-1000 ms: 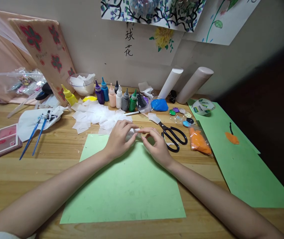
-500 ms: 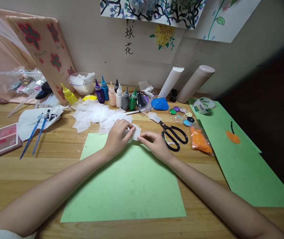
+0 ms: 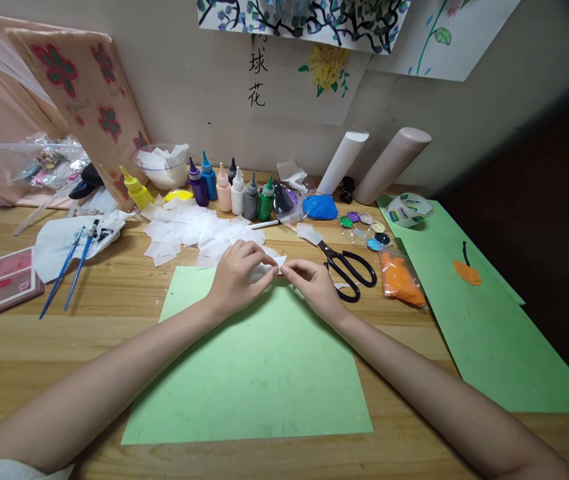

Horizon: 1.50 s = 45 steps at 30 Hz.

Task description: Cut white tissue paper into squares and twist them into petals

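At the 12 o'clock edge of the flat, light-green paper sheet [image 3: 249, 373], a small, thin white paper piece [image 3: 261, 271] is pinched between the narrowed fingers of the left hand [image 3: 238, 277] and right hand [image 3: 316, 290]. From them, loose white paper squares [image 3: 189, 225] lie toward 10 o'clock, black-handled scissors [image 3: 331, 253] toward 2 o'clock.

Black handwritten characters run down the pale sheet [image 3: 289, 100] on the wall: 球, then 花 beneath it — a further character above them is partly hidden by the branch painting [image 3: 299, 19]. The flowered board [image 3: 86, 127] at left bears faint handwriting, and the tape roll [image 3: 408, 211] at right carries printed lettering — both too blurred or small to read surely.
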Each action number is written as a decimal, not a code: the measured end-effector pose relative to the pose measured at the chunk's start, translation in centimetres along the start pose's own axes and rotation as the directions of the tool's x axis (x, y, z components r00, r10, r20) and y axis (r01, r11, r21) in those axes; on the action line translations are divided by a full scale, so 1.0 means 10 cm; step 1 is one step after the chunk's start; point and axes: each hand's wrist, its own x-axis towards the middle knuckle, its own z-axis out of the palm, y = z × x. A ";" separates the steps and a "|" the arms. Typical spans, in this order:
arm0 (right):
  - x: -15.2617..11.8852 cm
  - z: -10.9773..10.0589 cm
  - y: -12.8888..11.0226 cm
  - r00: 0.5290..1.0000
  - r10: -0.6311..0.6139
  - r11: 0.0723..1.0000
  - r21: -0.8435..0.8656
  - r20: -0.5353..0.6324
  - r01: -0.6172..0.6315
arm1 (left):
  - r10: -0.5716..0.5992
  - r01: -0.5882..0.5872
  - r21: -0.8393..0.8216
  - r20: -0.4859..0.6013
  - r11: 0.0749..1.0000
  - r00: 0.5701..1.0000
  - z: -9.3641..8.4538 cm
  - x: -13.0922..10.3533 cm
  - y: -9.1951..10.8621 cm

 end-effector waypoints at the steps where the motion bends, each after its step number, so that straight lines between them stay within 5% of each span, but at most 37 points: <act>1: 0.00 0.00 0.00 1.000 -0.009 1.000 0.001 0.001 0.009 | 0.003 -0.003 0.008 0.001 1.000 1.000 0.00 0.00 0.00; 37: -0.03 0.01 0.02 1.000 -0.031 0.997 -0.074 -0.001 0.031 | 0.053 -0.053 0.035 0.004 0.998 0.999 0.03 -0.03 -0.02; 41: -0.03 0.01 0.01 0.999 -0.035 0.995 -0.090 0.019 0.037 | -0.005 0.005 0.013 0.001 1.000 1.000 0.02 -0.02 0.00; 45: -0.02 0.01 0.01 1.000 -0.014 0.994 -0.113 0.006 0.014 | -0.184 0.175 -0.094 -0.094 0.980 0.978 0.00 0.02 -0.02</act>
